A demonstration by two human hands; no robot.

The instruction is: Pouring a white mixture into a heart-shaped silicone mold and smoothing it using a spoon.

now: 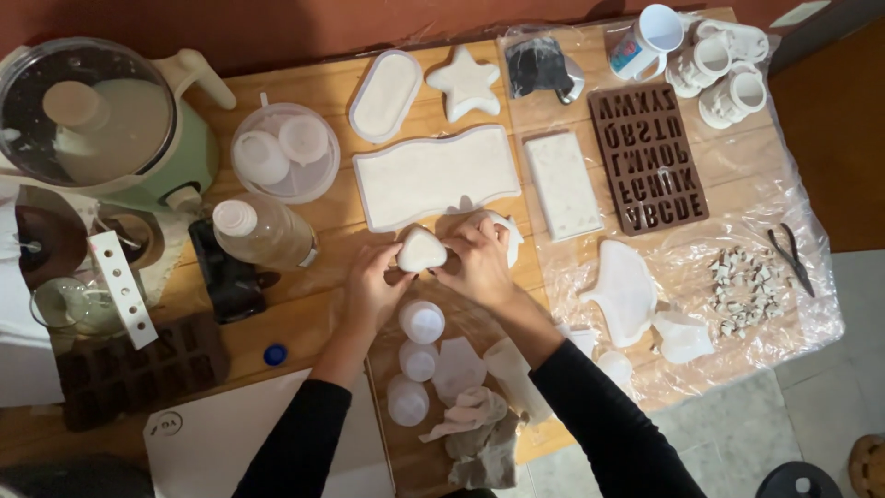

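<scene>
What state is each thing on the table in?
Left hand: grip on small white mould.
Right hand: grip on same mould.
Small white mould: held between both hands, above table.
Wavy mould: filled white, flat.
Star mould: filled white.
Oval mould: filled white.
Letter mould: brown, cavities empty.
Bottle: on its side, capped.
Pot: lid on.
Mug: tipped, empty.

Single head cam, top-down over wooden table [304, 323], close, arms entering from bottom edge
</scene>
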